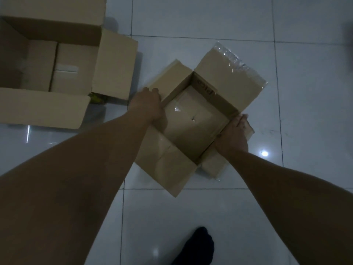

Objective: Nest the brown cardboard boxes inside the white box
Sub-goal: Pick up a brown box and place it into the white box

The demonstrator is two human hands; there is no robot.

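Observation:
A brown cardboard box (193, 123) sits open on the tiled floor, its four flaps spread out, and nothing but old clear tape shows inside. My left hand (150, 106) grips its left wall, fingers over the left flap. My right hand (234, 134) holds the right wall at the right flap. A larger open cardboard box (57, 60) stands at the upper left with its flaps out. Its floor shows two flat panels and a strip of tape. No white box is in view.
White glossy floor tiles (191, 226) surround both boxes. A foot in a dark sock (198, 247) stands at the bottom centre. Something small and yellow-green (96, 98) peeks from under the larger box's flaps. Crinkled clear tape (235, 62) hangs off the far flap.

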